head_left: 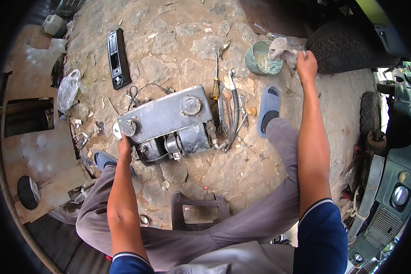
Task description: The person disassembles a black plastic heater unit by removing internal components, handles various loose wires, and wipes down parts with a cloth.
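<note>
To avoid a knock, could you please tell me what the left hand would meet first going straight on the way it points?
Probably the grey metal unit, at its left end; the left hand looks close to or touching it, though depth is unclear.

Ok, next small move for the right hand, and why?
I'd probably bring the cloth over to the grey metal unit: the right hand grips it out by the green basket, well away from the unit, while the left hand is already at the unit's left end. Whether it is gripping there is unclear.
</note>
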